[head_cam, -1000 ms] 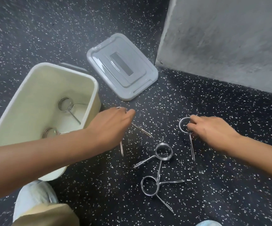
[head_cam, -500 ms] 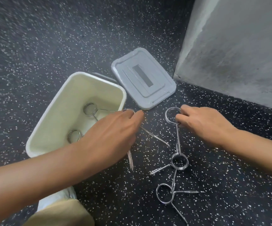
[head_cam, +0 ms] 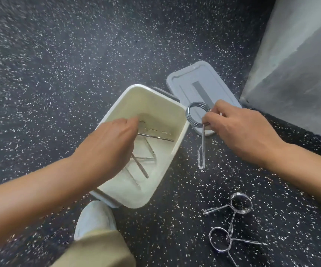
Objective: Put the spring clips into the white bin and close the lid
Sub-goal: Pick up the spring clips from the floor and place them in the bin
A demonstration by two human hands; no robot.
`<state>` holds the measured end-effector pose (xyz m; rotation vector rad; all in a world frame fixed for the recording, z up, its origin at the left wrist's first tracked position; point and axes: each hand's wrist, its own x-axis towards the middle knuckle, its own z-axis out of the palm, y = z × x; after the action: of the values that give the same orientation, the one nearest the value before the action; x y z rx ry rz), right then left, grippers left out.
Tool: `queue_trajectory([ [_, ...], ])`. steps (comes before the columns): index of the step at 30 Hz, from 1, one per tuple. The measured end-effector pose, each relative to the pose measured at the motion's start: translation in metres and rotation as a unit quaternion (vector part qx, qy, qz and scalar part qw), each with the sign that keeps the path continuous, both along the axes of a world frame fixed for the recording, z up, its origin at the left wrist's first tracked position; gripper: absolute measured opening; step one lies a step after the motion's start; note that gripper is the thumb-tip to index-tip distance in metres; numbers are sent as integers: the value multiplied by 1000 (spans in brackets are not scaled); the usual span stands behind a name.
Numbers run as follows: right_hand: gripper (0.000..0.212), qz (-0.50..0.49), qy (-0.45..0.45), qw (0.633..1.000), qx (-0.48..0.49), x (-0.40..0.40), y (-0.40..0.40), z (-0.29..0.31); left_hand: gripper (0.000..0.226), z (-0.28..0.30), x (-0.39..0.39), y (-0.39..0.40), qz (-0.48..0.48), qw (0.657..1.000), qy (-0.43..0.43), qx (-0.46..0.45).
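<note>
The speckled dark floor fills the room, with a grey wall at far right. The white bin stands open at centre, several clips lying inside, blurred. Its grey lid lies flat just beyond, to the right; no writing is readable on it. The left hand reaches into the bin; I cannot tell its grip. The right hand pinches a clip beside the bin's right rim. Two clips lie near right. A shoe sits near.
</note>
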<state>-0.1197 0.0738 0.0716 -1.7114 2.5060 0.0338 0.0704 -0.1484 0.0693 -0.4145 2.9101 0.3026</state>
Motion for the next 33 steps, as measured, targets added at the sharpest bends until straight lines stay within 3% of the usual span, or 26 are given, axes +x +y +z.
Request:
queue_trajectory([
  [4, 16, 16, -15, 1000, -19, 10, -21, 1, 6, -31, 3, -15, -11, 998, -58, -22],
  [7, 25, 28, -19, 999, -40, 15, -32, 1, 14, -56, 4, -18, -29, 993, -104, -41],
  [12, 15, 36, -5, 997, -66, 14, -43, -7, 18, -80, 0, -16, -57, 979, -189, -55],
  [19, 11, 43, 8, 995, -94, 13, -54, -14, 25, -102, 2, -11, -39, 971, -232, -39],
  [33, 5, 86, 13, 992, -89, 17, -78, -30, 4, -98, 8, -21, 12, 985, -173, 16],
])
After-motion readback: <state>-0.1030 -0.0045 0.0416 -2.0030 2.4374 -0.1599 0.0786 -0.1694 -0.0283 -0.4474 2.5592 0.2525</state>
